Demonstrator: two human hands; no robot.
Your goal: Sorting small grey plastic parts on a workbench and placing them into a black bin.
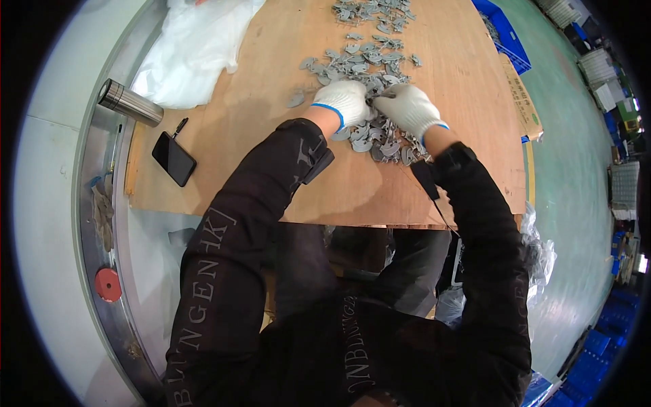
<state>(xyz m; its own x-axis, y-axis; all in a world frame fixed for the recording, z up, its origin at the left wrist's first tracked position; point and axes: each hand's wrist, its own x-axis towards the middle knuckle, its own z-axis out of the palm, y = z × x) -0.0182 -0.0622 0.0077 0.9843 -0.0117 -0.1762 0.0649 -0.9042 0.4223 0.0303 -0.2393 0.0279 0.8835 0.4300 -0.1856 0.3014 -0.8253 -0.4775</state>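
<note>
Small grey curved parts, perhaps metal, lie in a loose pile [369,57] on the wooden tabletop [268,173]. My left hand [342,103], in a white knit glove with a blue cuff edge, is closed over the pile's left side. Close beside it my right hand [409,108], gloved the same way, is closed with thumb and fingers pinched together. Both sets of fingertips meet around a grey curved part [370,102], mostly hidden by the gloves. More grey parts [385,146] lie just below my hands, near my wrists.
Another cluster of grey parts [373,9] lies farther back. On the left are a phone [174,159], a pen [180,127], a steel flask [132,103] and a white plastic bag [193,54]. A blue bin [505,34] and a cardboard box [522,98] stand at the right edge.
</note>
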